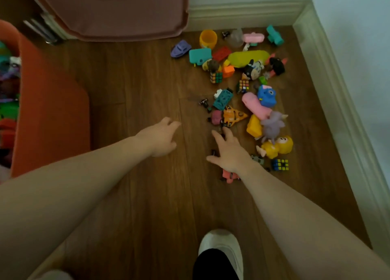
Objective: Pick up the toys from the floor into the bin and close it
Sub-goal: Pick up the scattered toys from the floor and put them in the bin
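Many small toys lie scattered on the wooden floor toward the right wall: an orange plane [233, 116], a pink plush [254, 105], a yellow doll [278, 146], a puzzle cube [280, 164], a yellow cup [208, 39]. The orange bin [50, 115] stands at the left with toys inside. My right hand [229, 153] reaches over the near toys, fingers spread, holding nothing; a red toy [229, 176] lies under its wrist. My left hand [161, 137] hovers above bare floor, fingers loosely apart and empty.
A pinkish lid or panel [118, 11] leans at the top left beside the bin. White skirting [341, 102] and walls close the corner behind and right of the toys. My white slipper [221, 246] rests on the floor at the bottom.
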Demonstrator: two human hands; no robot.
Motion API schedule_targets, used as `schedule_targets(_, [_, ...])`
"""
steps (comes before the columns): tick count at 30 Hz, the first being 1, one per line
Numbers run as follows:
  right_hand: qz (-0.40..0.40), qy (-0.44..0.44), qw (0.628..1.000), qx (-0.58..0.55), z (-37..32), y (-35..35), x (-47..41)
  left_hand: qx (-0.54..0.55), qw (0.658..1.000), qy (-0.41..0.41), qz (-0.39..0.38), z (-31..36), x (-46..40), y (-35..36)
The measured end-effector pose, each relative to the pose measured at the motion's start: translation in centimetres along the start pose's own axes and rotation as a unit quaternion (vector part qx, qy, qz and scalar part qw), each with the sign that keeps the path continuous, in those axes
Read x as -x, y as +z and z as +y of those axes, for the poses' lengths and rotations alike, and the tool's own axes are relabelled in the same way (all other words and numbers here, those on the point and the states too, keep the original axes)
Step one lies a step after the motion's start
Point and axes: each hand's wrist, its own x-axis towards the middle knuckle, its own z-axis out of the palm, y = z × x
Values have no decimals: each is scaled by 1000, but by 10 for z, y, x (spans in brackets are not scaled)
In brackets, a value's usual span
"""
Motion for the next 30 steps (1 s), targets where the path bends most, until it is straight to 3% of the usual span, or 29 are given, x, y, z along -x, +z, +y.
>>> schedule_targets(3, [21,-23,998,61,-4,8,-14,-10,1000,-8,-16,4,-23,1])
schedule_targets(7, [44,-43,998,-28,-2,8,-20,-27,999,7,-20,13,-51,1])
schedule_targets(11, [37,-83,996,-26,10,2,-24,-49,999,9,12,32,-83,4])
schedule_targets(15, [83,-12,963,-254,24,-3,-28,-54,998,8,39,52,-111,6])
schedule_targets(16, [77,26,932,-353,28,-8,-28,-65,997,12,46,57,-117,7])
schedule_targets(17, [56,69,876,-474,30,-12,-26,-77,995,14,59,62,-121,8])
schedule_targets(19, [5,133,730,-670,32,-20,-24,-86,991,17,96,68,-126,10])
schedule_targets(20, [-10,145,675,-723,33,-25,-22,-88,990,21,111,69,-128,12])
schedule_targets(22, [-26,155,637,-755,29,-31,-21,-99,987,35,119,69,-129,15])
schedule_targets(25, [-20,204,654,-728,19,-34,-26,-136,985,55,95,64,-127,20])
schedule_targets(26, [3,207,696,-688,18,-30,-30,-143,984,58,85,63,-127,22])
schedule_targets(28, [87,157,853,-490,19,-20,-36,-144,986,53,72,59,-125,24])
schedule_targets(29, [128,127,907,-379,19,-16,-38,-138,987,48,67,57,-124,24])
schedule_targets(30, [142,114,939,-291,19,-12,-39,-131,988,46,61,55,-123,25])
